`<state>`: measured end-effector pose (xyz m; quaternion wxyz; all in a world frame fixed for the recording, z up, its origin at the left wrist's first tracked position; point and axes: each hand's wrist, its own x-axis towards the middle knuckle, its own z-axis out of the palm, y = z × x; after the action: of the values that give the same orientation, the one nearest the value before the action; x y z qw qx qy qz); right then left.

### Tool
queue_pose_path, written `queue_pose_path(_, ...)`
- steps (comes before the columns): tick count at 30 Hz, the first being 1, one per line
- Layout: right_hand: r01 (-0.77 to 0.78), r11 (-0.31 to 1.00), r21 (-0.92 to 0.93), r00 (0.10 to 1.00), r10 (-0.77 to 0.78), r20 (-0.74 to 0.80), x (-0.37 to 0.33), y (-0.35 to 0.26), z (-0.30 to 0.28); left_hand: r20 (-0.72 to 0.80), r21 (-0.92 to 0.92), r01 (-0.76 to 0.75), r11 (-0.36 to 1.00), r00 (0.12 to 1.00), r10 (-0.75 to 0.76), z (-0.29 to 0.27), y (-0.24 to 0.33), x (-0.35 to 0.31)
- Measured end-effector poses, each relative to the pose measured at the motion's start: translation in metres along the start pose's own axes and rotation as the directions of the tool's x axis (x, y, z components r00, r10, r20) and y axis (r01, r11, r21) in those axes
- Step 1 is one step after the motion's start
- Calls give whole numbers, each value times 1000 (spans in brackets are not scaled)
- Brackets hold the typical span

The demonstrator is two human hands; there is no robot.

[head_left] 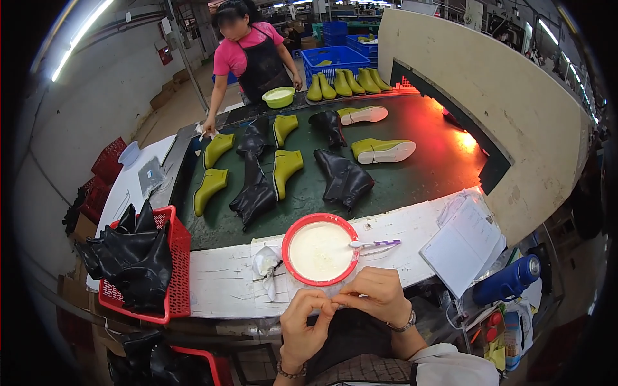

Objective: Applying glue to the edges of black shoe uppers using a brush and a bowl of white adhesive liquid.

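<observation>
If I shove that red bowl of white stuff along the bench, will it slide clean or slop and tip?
The red bowl looks wide and low, so tipping seems unlikely. Its white filling sits close to the rim, so a quick push could slop it over. The toothbrush resting across its edge, handle overhanging, would probably swing or drop off.

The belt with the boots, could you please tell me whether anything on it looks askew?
Yes: several black boots lie slumped on the belt at mixed angles, and two yellow-green ones lie tipped sole-out. The red bowl seems unspilled.
</observation>
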<state>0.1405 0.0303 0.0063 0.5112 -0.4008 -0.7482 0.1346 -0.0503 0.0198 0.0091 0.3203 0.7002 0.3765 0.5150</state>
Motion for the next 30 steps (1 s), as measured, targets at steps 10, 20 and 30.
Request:
queue_pose_path(10,8,998,-70,1000,-10,-24,-1,1,-3,55,-83,95,992,994,-90,4,-8,-3)
queue_pose_path(20,-35,999,15,999,35,-40,-2,-2,-2,111,-222,124,967,989,-101,2,-4,-10)
queue_pose_path(30,-80,996,31,996,82,-42,-2,-3,-6,96,-475,181,861,983,-154,-11,-2,-11)
